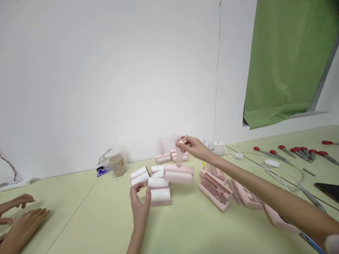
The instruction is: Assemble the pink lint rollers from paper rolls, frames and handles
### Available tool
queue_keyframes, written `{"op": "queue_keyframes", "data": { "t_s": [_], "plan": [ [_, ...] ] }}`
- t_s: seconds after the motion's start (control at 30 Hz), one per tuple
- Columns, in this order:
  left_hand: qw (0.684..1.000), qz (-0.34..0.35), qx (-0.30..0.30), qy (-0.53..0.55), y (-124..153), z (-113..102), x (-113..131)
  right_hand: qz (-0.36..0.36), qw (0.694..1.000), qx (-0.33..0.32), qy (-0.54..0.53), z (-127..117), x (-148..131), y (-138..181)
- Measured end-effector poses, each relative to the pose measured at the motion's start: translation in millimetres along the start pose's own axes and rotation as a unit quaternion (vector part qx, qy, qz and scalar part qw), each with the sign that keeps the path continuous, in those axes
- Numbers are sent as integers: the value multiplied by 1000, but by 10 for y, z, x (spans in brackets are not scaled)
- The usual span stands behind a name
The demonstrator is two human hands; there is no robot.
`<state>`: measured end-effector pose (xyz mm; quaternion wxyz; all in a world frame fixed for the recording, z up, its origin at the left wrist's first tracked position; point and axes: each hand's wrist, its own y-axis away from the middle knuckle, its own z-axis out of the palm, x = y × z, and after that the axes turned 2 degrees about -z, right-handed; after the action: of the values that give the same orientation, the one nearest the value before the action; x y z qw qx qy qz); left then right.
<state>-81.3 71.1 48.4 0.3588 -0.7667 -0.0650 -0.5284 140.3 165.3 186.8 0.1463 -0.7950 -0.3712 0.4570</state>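
Observation:
My right hand (pixel 191 146) grips a pink lint roller (pixel 179 173) by the looped top of its upright handle. The roller's head hangs in the air, slightly blurred, just right of the white rolls. My left hand (pixel 140 201) is at the left end of the nearest white roll (pixel 160 195), with thumb and fingers apart and nothing seen between them. More white rolls (pixel 139 173) lie behind, in a loose group. Two more pink lint rollers (pixel 162 157) stand upright against the wall. Open pink cases (pixel 215 192) lie to the right, partly behind my right forearm.
A co-worker's hands (pixel 28 218) rest at the left. A roll of tan tape (pixel 117 165) in clear plastic is by the wall. White cables (pixel 280 173), a charger (pixel 218 145), red-handled tools (pixel 302 151) and a dark flat device (pixel 328 190) lie on the right.

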Motion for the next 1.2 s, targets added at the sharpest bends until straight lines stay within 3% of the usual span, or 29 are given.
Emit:
{"op": "queue_keyframes", "data": {
  "t_s": [0.1, 0.2, 0.3, 0.4, 0.57, 0.77, 0.93, 1.03, 1.2],
  "plan": [
    [999, -30, -3, -19, -72, -43, -335, -8, 1000, 6, 12, 218, 288, -625],
    [997, -51, -58, -27, -24, -49, -504, 5, 1000, -16, 21, 586, 604, -1014],
    [986, -81, -146, -8, 35, -61, -533, 22, 999, -40, 16, 902, 895, -1196],
    [968, -131, -215, 15, 42, -81, -519, 43, 997, -59, 4, 1059, 1115, -1291],
    [967, -151, -207, 13, 13, -89, -529, 64, 994, -90, -13, 1119, 1319, -1336],
    [963, -159, -217, 23, 6, -72, -563, 82, 995, -39, -41, 1126, 1379, -1203],
    [965, -154, -213, 23, 16, -70, -617, 84, 990, 65, -91, 1005, 1102, -966],
    [964, -148, -217, 26, 26, -89, -586, 76, 985, 73, -139, 872, 829, -553],
    [950, -160, -262, 54, -49, -69, -253, 112, 962, -43, -247, 812, 471, 510]
  ]
}}
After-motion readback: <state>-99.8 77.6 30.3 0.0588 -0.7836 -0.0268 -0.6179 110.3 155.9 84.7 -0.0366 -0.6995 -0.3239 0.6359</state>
